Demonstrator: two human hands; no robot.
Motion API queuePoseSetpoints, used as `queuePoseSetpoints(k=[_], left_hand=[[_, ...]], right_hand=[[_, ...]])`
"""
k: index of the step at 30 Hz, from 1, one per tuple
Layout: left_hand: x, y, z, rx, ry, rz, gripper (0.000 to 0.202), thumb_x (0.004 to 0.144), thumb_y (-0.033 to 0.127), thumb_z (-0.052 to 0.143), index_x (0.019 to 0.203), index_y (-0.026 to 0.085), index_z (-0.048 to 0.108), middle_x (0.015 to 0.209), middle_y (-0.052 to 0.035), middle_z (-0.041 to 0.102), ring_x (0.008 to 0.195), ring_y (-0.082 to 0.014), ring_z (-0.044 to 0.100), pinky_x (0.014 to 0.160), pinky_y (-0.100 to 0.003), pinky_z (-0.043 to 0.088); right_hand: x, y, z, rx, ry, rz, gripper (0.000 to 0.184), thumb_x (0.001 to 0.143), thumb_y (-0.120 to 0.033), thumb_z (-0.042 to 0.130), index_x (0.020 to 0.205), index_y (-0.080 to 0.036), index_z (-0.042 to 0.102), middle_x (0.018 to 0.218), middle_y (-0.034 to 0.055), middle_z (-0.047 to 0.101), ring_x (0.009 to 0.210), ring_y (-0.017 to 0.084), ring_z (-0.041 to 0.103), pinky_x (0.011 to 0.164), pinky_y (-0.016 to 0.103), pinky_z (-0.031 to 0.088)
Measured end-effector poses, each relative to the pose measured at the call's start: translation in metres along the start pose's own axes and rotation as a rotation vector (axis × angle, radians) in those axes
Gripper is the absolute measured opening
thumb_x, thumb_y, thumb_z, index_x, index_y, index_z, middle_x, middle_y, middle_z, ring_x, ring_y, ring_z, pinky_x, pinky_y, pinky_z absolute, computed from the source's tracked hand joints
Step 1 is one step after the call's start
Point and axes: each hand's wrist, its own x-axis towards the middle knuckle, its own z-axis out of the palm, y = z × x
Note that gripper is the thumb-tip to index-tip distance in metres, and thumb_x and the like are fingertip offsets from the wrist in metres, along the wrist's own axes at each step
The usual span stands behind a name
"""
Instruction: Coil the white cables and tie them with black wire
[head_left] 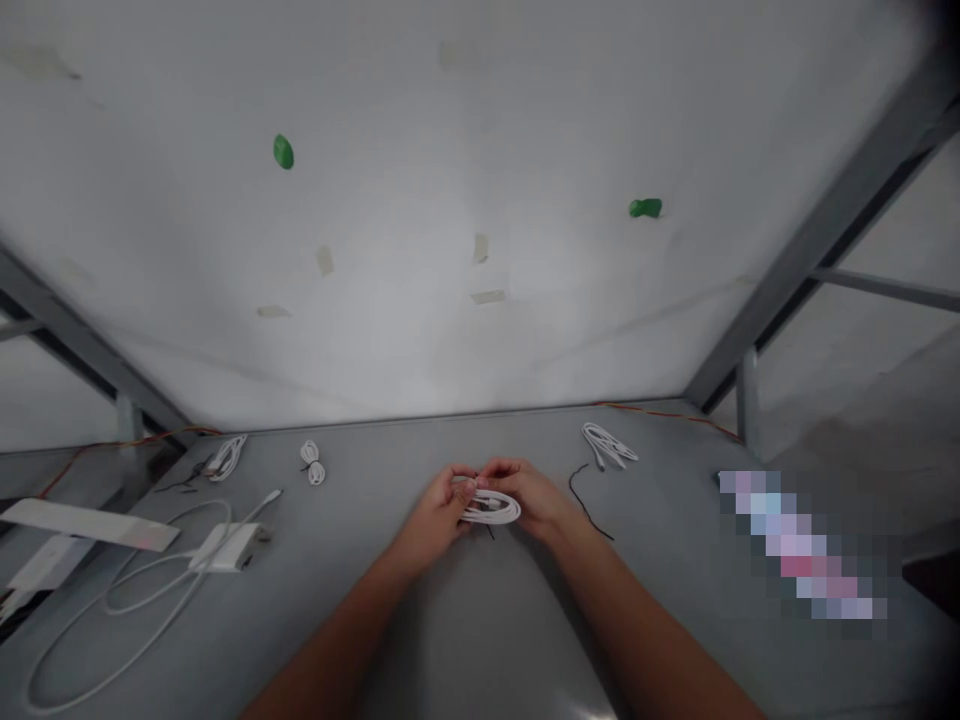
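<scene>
A white cable [501, 510], wound into an oval coil, is held over the middle of the grey table. My left hand [444, 503] closes on the coil's left side, its thumb on top. The fingers of my right hand [525, 490] are pinched at the coil's upper edge, close to my left fingertips. Below the coil a short end of black tie [491, 533] sticks out. On the table right of my hands lie a loose black tie [581, 500] and a folded white cable [609, 444].
To the left are a small white cable bundle tied in black [313, 463], another coiled cable [228, 457], black ties [184, 478], a white power adapter [225, 549] with a long looping cord and a white strip [90, 524]. A pixelated object [799, 548] lies right. A white panel [450, 350] rises behind.
</scene>
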Motion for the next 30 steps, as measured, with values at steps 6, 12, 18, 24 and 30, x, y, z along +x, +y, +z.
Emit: queuePoseSetpoints(k=[6,12,18,24,30], left_hand=[[0.005,-0.008,-0.003,0.087,-0.036,0.023,0.068,0.077,0.082,0.062,0.092,0.016,0.063,0.066,0.0031,0.053,0.051,-0.0089,0.04,0.047,-0.023,0.026],[0.007,-0.006,-0.006,0.119,0.146,0.061,0.063,0.077,0.081,0.061,0.08,0.018,0.061,0.067,0.0011,0.056,0.055,-0.011,0.046,0.049,-0.023,0.031],[0.012,-0.005,-0.019,0.076,0.39,0.123,0.062,0.081,0.082,0.054,0.076,0.02,0.057,0.053,0.0076,0.04,0.045,-0.0084,0.031,0.046,-0.024,0.022],[0.012,-0.006,-0.022,0.031,0.421,0.122,0.06,0.083,0.08,0.055,0.073,0.021,0.054,0.052,0.0083,0.036,0.045,-0.0083,0.03,0.047,-0.024,0.02],[0.015,-0.006,-0.025,0.098,0.45,0.096,0.053,0.086,0.072,0.055,0.073,0.02,0.056,0.053,0.0064,0.041,0.046,-0.0099,0.036,0.047,-0.024,0.025]], right_hand=[[0.004,0.008,0.001,0.084,0.069,0.029,0.031,0.045,-0.024,0.092,0.064,-0.015,0.071,0.06,-0.0011,0.065,0.057,0.013,0.056,0.06,0.028,0.04],[0.008,0.015,0.004,0.056,0.085,-0.051,0.028,0.059,-0.036,0.086,0.072,-0.015,0.072,0.067,0.0019,0.068,0.061,0.015,0.058,0.058,0.028,0.044],[0.012,0.025,0.009,-0.169,0.08,-0.084,0.035,0.067,-0.048,0.081,0.077,-0.016,0.074,0.067,0.0041,0.068,0.057,0.016,0.061,0.051,0.028,0.045],[0.011,0.039,0.015,-0.498,0.181,-0.327,0.018,0.077,-0.035,0.077,0.082,-0.018,0.078,0.072,0.0049,0.072,0.064,0.018,0.062,0.063,0.031,0.048],[-0.002,0.038,0.024,-1.194,0.265,-0.661,0.016,0.089,-0.018,0.058,0.088,-0.021,0.074,0.088,0.007,0.076,0.078,0.02,0.067,0.074,0.03,0.046]])
